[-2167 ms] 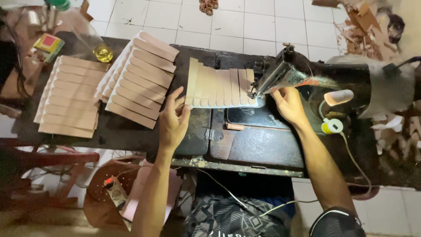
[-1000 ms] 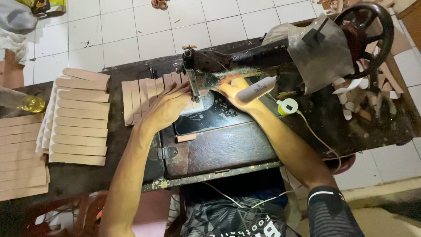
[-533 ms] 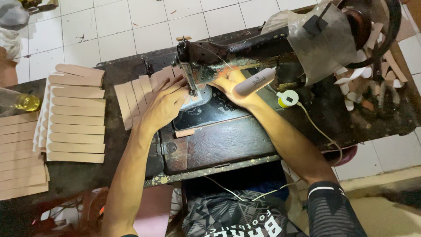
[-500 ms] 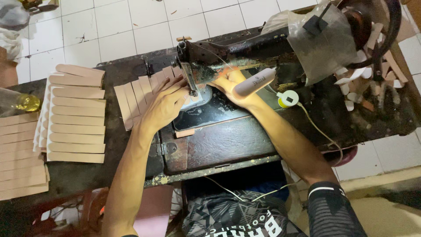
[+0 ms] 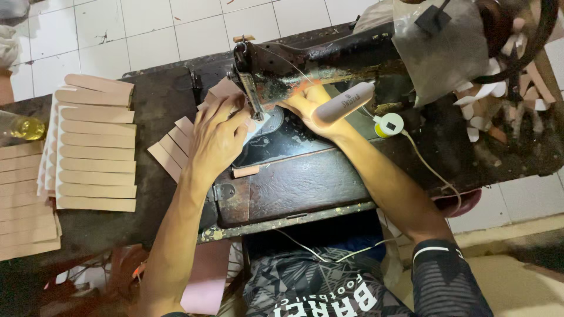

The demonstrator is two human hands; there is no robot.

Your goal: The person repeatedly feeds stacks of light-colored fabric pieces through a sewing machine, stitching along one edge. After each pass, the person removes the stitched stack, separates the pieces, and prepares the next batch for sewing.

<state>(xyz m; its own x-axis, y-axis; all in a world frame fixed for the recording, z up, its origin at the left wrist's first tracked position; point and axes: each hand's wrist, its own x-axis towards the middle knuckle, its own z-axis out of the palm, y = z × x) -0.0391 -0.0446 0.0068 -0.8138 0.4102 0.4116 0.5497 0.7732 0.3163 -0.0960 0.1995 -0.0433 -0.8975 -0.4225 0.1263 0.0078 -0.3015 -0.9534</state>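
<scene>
My left hand [image 5: 218, 136] lies flat, fingers spread and pressing down on the fanned tan strips [image 5: 176, 147], with the fingertips close to the needle bar [image 5: 254, 100] of the old black sewing machine [image 5: 329, 64]. I judge the fingers press flat there to keep the overlapped pieces from sliding while they pass under the foot. My right hand [image 5: 308, 105] is on the other side of the needle, half hidden under the machine arm; its fingers look curved on the material, but I cannot tell how tight they hold. The piece under work is therefore between both hands, on the metal bed plate [image 5: 276, 138], directly below the needle.

Further out, one small tan offcut [image 5: 245, 171] rests on the dark wooden table [image 5: 294, 188], just beside the bed. A white tubular lamp [image 5: 343, 103] is fixed at the machine arm over my right wrist, probably to light the stitch area, and its cable [image 5: 426, 167] goes past a round white and yellow part [image 5: 388, 125]. To the left, well apart from the hands, stacked tan strips [image 5: 94, 144] lie in neat rows, and a small bottle with yellow liquid [image 5: 20, 126] stands beyond them. The white tiled floor [image 5: 147, 35] shows behind the table.
</scene>
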